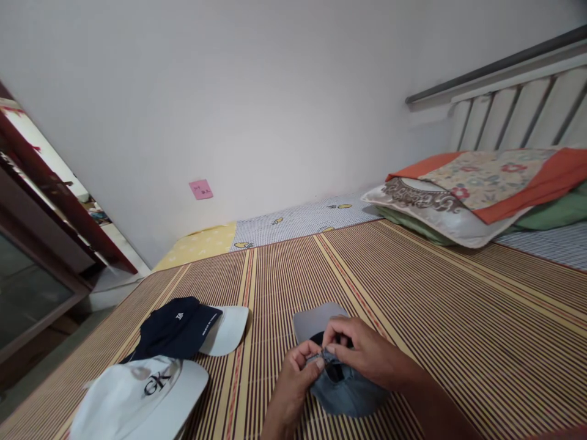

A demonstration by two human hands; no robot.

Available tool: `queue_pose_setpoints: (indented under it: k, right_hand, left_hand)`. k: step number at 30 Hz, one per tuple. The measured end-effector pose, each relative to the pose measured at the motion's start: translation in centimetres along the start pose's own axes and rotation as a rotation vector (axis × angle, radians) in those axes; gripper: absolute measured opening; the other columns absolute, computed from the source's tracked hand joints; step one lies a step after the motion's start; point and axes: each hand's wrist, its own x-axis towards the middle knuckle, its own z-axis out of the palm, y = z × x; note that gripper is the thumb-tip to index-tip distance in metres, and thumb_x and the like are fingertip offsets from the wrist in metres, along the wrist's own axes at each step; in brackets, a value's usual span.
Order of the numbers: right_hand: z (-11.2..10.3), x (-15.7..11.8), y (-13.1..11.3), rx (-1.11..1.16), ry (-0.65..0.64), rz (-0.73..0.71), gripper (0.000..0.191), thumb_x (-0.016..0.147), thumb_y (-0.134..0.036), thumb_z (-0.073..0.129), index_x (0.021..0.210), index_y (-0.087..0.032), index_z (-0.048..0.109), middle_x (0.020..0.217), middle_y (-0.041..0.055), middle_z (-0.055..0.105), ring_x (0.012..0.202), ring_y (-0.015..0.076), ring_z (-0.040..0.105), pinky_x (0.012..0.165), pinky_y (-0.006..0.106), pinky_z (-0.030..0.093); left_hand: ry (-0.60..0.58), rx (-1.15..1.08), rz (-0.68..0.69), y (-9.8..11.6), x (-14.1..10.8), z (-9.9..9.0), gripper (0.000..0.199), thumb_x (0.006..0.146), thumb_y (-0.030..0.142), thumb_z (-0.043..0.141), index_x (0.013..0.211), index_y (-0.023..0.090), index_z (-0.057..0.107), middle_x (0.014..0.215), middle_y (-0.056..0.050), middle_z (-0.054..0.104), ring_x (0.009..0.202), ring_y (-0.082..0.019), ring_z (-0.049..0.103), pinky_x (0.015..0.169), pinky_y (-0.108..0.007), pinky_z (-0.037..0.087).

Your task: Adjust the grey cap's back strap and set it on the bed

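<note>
A blue-grey cap (351,394) lies on the striped mat (275,287) at the lower middle, its grey brim pointing away from me. Both hands pinch the strap at the cap's back opening. My left hand (296,379) holds the strap's left side between thumb and fingers. From the right, my right hand (362,351) grips the strap close by, its fingers bent and nearly touching the left ones. The small fastening between the fingertips is mostly hidden.
At the left lie a navy cap (172,327) with a pale brim and a white cap (128,397) with black letters. Pillows and an orange-edged floral cloth (495,177) sit at the right, near a radiator (518,110). A pink note (200,189) is on the wall.
</note>
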Motion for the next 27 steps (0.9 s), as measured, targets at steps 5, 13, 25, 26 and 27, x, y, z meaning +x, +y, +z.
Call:
queue_pose_setpoints:
  k: [5,13,25,26,27]
  right_hand:
    - [0.35,-0.22,-0.37,-0.128,0.052,-0.032,0.011,0.084,-0.01,0.054,0.081,-0.02,0.055,0.088,0.0006,0.059,0.084,0.0173,0.054,0.076,0.031,0.038]
    - [0.53,-0.27,-0.85,-0.268,0.066,-0.012,0.018,0.081,-0.003,0.053,0.076,-0.02,0.047,0.085,0.0005,0.056,0.084,0.0181,0.053,0.074,0.031,0.036]
    - [0.15,-0.48,-0.53,-0.183,0.011,-0.039,0.012,0.081,-0.008,0.058,0.078,-0.019,0.056,0.09,0.0014,0.062,0.091,0.0191,0.059,0.082,0.033,0.04]
    - [0.14,-0.45,-0.59,-0.176,0.014,-0.045,0.011,0.081,-0.008,0.058,0.079,-0.019,0.057,0.09,0.0013,0.062,0.091,0.019,0.059,0.082,0.032,0.04]
    - [0.12,-0.42,-0.66,-0.169,0.019,-0.048,0.011,0.081,-0.009,0.059,0.08,-0.02,0.057,0.09,0.001,0.063,0.091,0.0188,0.059,0.081,0.032,0.04]
  left_hand:
    - [0.027,0.038,-0.006,0.08,0.04,0.02,0.049,0.065,0.054,0.088,0.078,0.017,0.058,0.067,0.004,0.052,0.06,-0.008,0.039,0.059,-0.022,0.028]
    - [0.027,0.1,0.014,0.15,0.1,0.3,0.051,0.066,0.057,0.087,0.078,0.018,0.057,0.07,0.004,0.051,0.062,-0.009,0.038,0.058,-0.023,0.029]
    - [0.012,0.128,0.035,0.18,-0.11,0.29,0.047,0.074,0.058,0.08,0.08,0.017,0.06,0.07,0.004,0.049,0.065,-0.01,0.038,0.06,-0.023,0.03]
    - [0.01,0.116,0.039,0.21,-0.13,0.3,0.046,0.074,0.058,0.08,0.08,0.017,0.06,0.069,0.004,0.049,0.064,-0.01,0.037,0.061,-0.023,0.03]
    - [0.009,0.103,0.042,0.24,-0.15,0.3,0.045,0.074,0.058,0.08,0.08,0.017,0.06,0.069,0.005,0.049,0.064,-0.01,0.037,0.061,-0.023,0.03]
